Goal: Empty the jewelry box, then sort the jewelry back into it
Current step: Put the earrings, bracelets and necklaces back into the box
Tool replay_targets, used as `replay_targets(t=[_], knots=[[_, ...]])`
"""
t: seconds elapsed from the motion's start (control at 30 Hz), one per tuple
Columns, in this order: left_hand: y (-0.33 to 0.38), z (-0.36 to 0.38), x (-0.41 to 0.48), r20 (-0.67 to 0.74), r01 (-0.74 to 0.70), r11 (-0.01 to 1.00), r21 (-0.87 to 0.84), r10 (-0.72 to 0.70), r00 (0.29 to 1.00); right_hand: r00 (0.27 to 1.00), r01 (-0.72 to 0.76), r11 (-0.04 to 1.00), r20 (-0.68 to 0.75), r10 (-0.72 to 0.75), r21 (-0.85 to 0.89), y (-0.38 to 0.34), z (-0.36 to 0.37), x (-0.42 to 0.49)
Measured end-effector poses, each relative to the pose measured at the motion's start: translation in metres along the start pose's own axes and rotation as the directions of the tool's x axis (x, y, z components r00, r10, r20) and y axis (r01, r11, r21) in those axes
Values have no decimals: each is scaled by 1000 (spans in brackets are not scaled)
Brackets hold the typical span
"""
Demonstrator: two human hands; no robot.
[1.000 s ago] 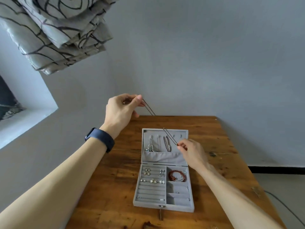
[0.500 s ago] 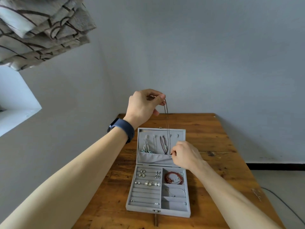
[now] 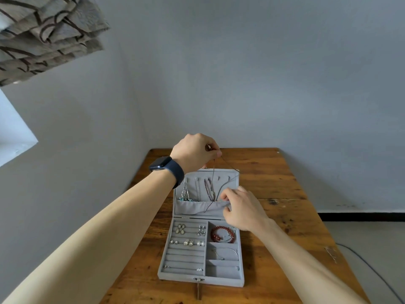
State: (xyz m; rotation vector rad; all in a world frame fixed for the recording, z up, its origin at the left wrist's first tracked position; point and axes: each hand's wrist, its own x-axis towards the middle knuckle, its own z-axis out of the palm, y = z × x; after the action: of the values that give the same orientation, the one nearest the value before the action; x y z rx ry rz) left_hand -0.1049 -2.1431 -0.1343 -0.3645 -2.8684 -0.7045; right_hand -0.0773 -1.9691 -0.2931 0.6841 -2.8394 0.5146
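Observation:
A grey jewelry box (image 3: 200, 277) lies open on the wooden table (image 3: 285, 216), its lid (image 3: 235, 174) upright at the back. My left hand (image 3: 195, 151) pinches the top of a thin dark necklace (image 3: 213, 172) above the lid's top edge. The chain hangs down into the lid's fabric pouch (image 3: 192, 208). My right hand (image 3: 242, 207) pinches the pouch's upper edge on its right side. Other necklaces and a silver pendant (image 3: 185, 194) hang in the lid. Earrings (image 3: 188, 242) sit in the left slots and a red bead bracelet (image 3: 222, 233) lies in a right compartment.
A thin silver chain (image 3: 225, 252) lies in the middle right compartment. The table stands against a grey wall (image 3: 241, 84). A patterned curtain (image 3: 43, 34) hangs at the upper left. A dark cable (image 3: 372, 268) runs along the floor on the right.
My left hand has moved right and down with the necklace top, to just above the lid. The chain now hangs slack into the pouch. My right hand has shifted to the pouch's edge.

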Motion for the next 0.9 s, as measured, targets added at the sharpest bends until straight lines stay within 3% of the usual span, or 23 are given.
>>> replay_targets(t=[0.07,0.17,0.2,0.27,0.37,0.47,0.7,0.9], knots=[[0,-2,2,-27,-1,1000,12,2,1000,985,-67,984,-144,91,165,-1,-9,-3],[2,-13,7,-48,-40,995,-95,35,998,855,-175,856,-356,377,487,-2,-29,2],[3,-19,7,-47,-56,990,-129,50,998,829,-184,804,-351,436,566,-3,-37,6],[5,-28,7,-56,-76,984,-161,68,996,861,-181,759,-273,429,625,-8,-52,16],[5,-34,9,-106,-80,982,-172,63,992,963,-128,841,-137,232,526,-22,-64,28],[7,-34,10,-166,-78,974,-214,43,985,988,-67,902,-100,121,426,-38,-56,34],[-4,-23,2,-188,-57,972,-229,13,982,982,-72,960,-149,115,271,-28,-31,31],[-25,-12,-7,-215,-14,965,-264,-44,976,973,-159,987,-170,157,3,-7,-17,26]])
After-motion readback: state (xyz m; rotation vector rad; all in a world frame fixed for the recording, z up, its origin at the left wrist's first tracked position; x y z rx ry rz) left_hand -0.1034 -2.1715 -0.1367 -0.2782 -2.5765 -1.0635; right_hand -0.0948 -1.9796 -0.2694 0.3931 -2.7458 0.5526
